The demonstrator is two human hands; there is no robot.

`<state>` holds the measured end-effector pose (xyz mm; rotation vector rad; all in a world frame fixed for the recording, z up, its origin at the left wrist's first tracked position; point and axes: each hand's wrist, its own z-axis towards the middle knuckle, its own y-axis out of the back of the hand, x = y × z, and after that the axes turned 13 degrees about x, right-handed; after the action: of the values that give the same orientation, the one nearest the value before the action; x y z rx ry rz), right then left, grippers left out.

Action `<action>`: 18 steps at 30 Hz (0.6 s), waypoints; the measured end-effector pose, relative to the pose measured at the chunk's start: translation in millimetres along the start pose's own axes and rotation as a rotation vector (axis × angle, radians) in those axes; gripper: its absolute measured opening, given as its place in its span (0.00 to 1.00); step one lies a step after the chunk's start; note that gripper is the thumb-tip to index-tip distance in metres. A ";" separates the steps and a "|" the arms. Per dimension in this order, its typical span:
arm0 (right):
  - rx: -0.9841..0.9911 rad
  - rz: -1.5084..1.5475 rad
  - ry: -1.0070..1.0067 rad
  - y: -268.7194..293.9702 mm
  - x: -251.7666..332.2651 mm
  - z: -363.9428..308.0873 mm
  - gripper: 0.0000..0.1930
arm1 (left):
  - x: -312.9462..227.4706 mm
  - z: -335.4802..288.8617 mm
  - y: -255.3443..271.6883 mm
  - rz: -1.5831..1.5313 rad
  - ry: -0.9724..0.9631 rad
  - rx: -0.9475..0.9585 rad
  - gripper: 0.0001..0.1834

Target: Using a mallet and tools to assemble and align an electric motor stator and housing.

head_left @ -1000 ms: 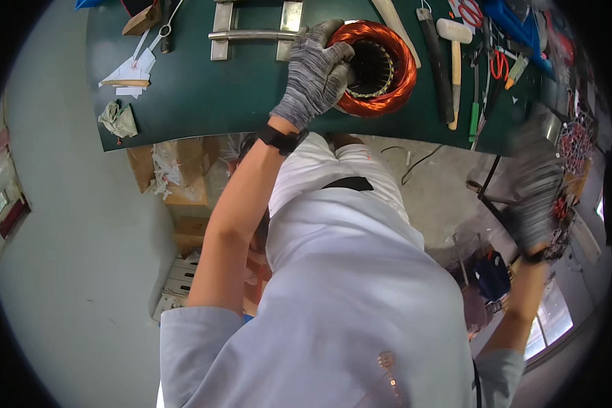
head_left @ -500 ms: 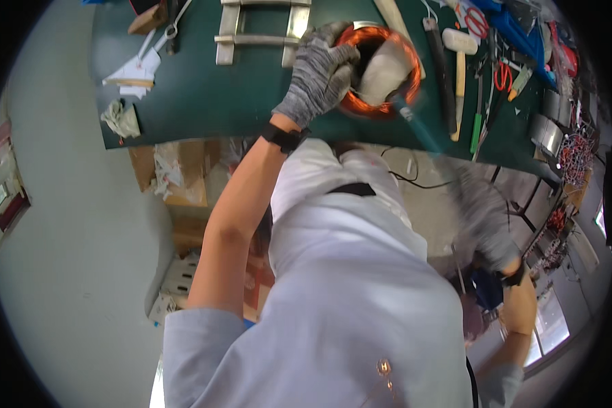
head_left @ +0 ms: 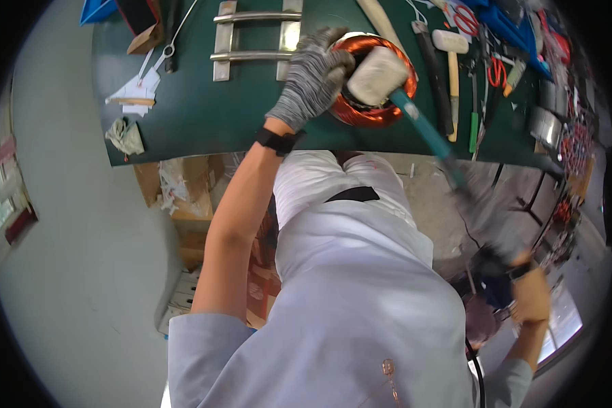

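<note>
A ring-shaped copper winding (head_left: 367, 115), likely a motor stator, rests near the front edge of the green bench. My left hand (head_left: 316, 78), in a grey knit glove, has its fingers curled over the ring's left rim. A mallet (head_left: 377, 76) with a whitish block head and teal handle is over the ring's opening, covering most of it. Whether the head touches the winding I cannot tell. The handle's lower end runs into my gloved right hand (head_left: 489, 217), which is smeared by motion but wrapped round it, off the bench to the right.
Left of the ring lies a metal frame (head_left: 257, 56) with two crossbars. A second pale mallet (head_left: 450, 42), a dark bar (head_left: 434, 78), red-handled scissors (head_left: 498, 71) and a blue bin (head_left: 517, 34) crowd the right. A crumpled glove (head_left: 124, 137) sits at the left front.
The mallet head has shifted slightly left over the ring and looks sharper. My right hand has moved a little to the right and down. My left hand stays on the rim.
</note>
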<state>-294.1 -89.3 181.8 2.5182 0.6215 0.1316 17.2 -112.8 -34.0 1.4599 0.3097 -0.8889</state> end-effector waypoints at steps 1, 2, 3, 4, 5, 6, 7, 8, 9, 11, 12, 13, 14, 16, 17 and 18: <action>0.493 0.184 -0.119 44.1 13.5 13.6 0.37 | 2.7 -6.7 2.0 0.043 0.010 0.006 0.11; -0.069 0.363 0.255 35.6 -32.0 -20.6 0.32 | -6.8 2.7 4.4 0.082 -0.014 0.011 0.12; -0.251 0.706 0.165 55.6 -33.3 -38.4 0.27 | -21.0 8.4 9.2 0.090 -0.055 -0.024 0.10; -0.444 1.039 0.076 76.9 -32.2 -46.9 0.24 | -26.8 4.2 3.3 -0.002 -0.026 -0.084 0.10; -0.559 1.102 0.147 98.5 -33.1 -59.8 0.23 | -33.2 -2.5 -7.2 -0.094 0.005 -0.144 0.10; -0.616 1.057 0.216 104.2 -53.5 -49.8 0.22 | -30.7 -14.8 -10.1 -0.095 0.087 -0.171 0.09; -0.676 0.999 0.208 97.7 -75.4 -44.4 0.21 | -29.4 -15.6 -16.4 -0.136 0.136 -0.190 0.09; -0.700 0.889 0.154 73.7 -103.9 -43.3 0.20 | -26.6 -8.3 -14.4 -0.005 0.053 -0.196 0.08; -0.623 0.595 0.014 26.5 -130.6 -47.1 0.19 | -27.7 -4.9 -11.3 -0.025 0.054 -0.188 0.08; -0.475 -0.257 -0.273 -54.5 -102.5 -41.7 0.20 | -24.8 13.2 -7.7 -0.106 0.024 -0.054 0.10; -0.475 -0.265 -0.157 -55.4 -51.7 -19.6 0.22 | -21.3 13.0 -3.0 -0.068 0.038 -0.026 0.09; -0.329 -0.253 -0.078 -42.2 -18.1 -9.9 0.23 | -9.9 15.7 -1.8 0.068 -0.059 0.076 0.09; -0.070 -0.201 -0.004 -12.5 -11.5 5.4 0.25 | -3.4 3.4 4.7 0.131 0.001 0.075 0.09; 0.036 0.367 0.129 31.5 -18.7 -10.5 0.24 | -9.9 5.5 6.1 0.137 0.070 0.024 0.09; -0.177 0.949 0.276 42.4 -38.2 -31.0 0.21 | -16.3 0.2 6.3 0.141 0.112 -0.001 0.09; -0.202 0.964 0.190 61.9 -33.8 -64.9 0.21 | -31.2 12.6 -3.5 -0.050 0.050 -0.065 0.10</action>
<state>-313.1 -120.0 270.6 2.3962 -0.5617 0.7346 -9.8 -113.9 -13.6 1.4207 0.4101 -0.8757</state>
